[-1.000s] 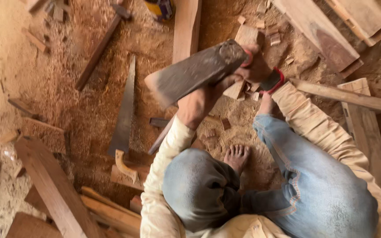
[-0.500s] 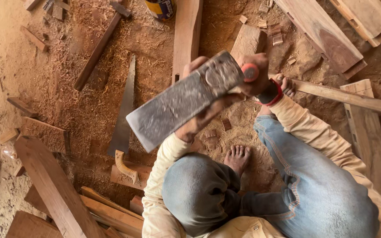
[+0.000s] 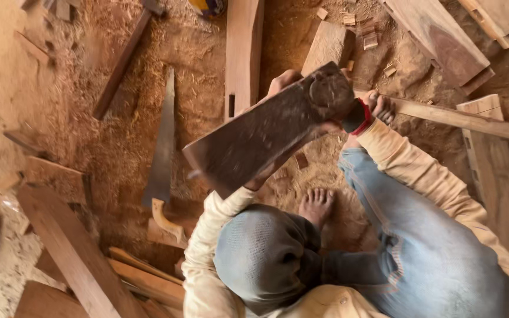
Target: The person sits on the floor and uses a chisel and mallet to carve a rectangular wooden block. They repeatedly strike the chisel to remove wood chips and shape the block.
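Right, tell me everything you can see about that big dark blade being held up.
The blade is broad, flat and dark grey-brown, metal by its look, with a dull, scuffed, dusty face. It widens from a rounded head at the upper right to a straight edge at the lower left. It is raised and tilted above the sawdust floor, in front of the crouching person. The right hand grips the red-banded handle at the head; the left hand is mostly hidden behind the blade, so its contact cannot be told.
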The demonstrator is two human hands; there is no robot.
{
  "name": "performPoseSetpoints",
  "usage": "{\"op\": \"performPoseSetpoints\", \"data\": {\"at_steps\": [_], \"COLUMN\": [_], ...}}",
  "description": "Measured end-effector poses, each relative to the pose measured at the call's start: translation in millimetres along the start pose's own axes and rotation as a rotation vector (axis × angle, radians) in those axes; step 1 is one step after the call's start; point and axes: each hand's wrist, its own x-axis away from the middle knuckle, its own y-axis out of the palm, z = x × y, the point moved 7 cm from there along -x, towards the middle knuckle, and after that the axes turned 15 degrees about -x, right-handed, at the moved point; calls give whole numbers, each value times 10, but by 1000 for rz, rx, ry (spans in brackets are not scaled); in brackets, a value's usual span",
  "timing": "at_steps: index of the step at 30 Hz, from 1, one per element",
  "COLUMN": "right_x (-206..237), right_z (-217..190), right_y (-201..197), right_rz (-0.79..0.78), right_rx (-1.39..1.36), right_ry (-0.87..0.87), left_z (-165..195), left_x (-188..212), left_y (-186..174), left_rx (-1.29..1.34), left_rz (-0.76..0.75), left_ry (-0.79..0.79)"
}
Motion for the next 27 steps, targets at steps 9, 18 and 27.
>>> {"op": "performPoseSetpoints", "data": {"at_steps": [9,18,27], "right_x": [222,115,230], "right_z": [189,177,336], "right_y": [-136,-23,5], "right_rz": [102,22,-10], "right_rx": [-75,-78,-92], "right_ry": [76,69,71], "left_z": [-156,-268,-117], "left_x": [-168,-118,-14], "left_y": [187,223,50], "left_rx": [-308,-517,161], "left_rz": [-62,-197,24], "left_ry": [36,52,-67]}}
